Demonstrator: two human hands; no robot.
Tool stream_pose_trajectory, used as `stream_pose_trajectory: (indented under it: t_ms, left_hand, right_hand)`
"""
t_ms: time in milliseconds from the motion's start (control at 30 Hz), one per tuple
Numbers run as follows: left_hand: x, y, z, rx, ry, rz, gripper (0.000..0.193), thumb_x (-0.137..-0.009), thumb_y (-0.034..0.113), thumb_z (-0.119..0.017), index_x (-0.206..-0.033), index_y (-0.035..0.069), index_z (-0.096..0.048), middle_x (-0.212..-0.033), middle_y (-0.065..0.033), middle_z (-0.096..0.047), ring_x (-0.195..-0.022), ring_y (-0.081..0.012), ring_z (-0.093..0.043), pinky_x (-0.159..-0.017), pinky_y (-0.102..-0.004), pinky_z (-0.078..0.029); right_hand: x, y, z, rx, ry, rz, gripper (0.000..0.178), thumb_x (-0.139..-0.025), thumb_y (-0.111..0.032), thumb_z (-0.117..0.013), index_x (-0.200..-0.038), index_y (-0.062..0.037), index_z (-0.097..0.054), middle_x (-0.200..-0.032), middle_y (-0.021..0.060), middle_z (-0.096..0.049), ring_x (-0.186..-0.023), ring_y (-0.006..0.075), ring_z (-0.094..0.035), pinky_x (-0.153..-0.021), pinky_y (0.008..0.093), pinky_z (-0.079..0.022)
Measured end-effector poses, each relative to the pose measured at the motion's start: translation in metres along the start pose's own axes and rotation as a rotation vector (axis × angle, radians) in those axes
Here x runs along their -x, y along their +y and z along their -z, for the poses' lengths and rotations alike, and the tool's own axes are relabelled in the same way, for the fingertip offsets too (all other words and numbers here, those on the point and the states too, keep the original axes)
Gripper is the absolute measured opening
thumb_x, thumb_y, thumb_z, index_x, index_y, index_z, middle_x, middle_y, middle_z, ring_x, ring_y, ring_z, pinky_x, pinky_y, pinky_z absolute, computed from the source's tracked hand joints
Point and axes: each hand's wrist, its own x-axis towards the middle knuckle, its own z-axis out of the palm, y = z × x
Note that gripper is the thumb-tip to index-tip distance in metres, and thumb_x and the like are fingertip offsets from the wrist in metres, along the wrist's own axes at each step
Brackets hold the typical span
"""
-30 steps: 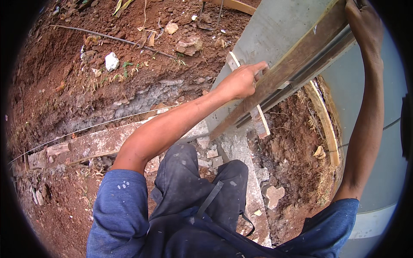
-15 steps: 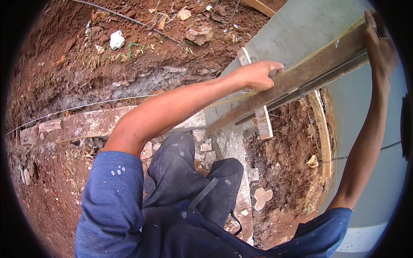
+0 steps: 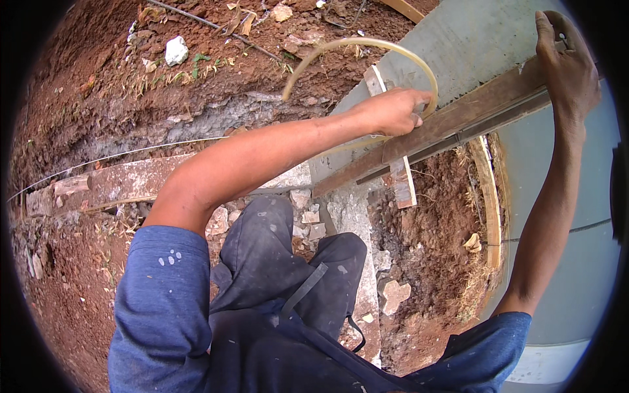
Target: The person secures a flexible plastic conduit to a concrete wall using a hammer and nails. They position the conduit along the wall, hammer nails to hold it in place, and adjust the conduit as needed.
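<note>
My left hand [image 3: 401,112] is closed on a thin, yellowish flexible strip [image 3: 367,42]. One end of it arches up and over to the left in a loose loop; whether it is a tape-measure blade or a tube I cannot tell. The hand sits against the upper edge of a long brown wooden board [image 3: 485,107], which slants up to the right along a grey concrete slab [image 3: 452,49]. By the board's far right end is my right hand [image 3: 569,72], with thumb and bent fingers apart and nothing visible between them.
A short wooden cleat [image 3: 401,183] crosses under the board. Below lie red soil, rubble and a curved timber [image 3: 486,196]. A white string [image 3: 118,157] runs along a concrete footing [image 3: 137,178] at left. On the right is a smooth grey surface [image 3: 557,275].
The yellowish strip lay straight along the board's edge between my hands; its far end has come free and curled up to the left. My right hand has shifted slightly left, its thumb apart.
</note>
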Motion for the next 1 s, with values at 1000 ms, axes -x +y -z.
stream_pose_trajectory:
  t_ms: [1000]
  left_hand:
    - [-0.032, -0.027, -0.015, -0.224, 0.107, -0.050, 0.022, -0.083, 0.014, -0.068, -0.101, 0.001, -0.069, -0.080, -0.0130, -0.071, -0.068, -0.0255, -0.070, -0.063, -0.0403, -0.056]
  right_hand:
    - [0.464, -0.199, 0.177, -1.146, -1.377, -1.683, 0.020, -0.098, -0.020, -0.059, -0.094, -0.0025, -0.068, -0.074, -0.0015, -0.058, -0.060, 0.0046, -0.049, -0.052, 0.0210, -0.040]
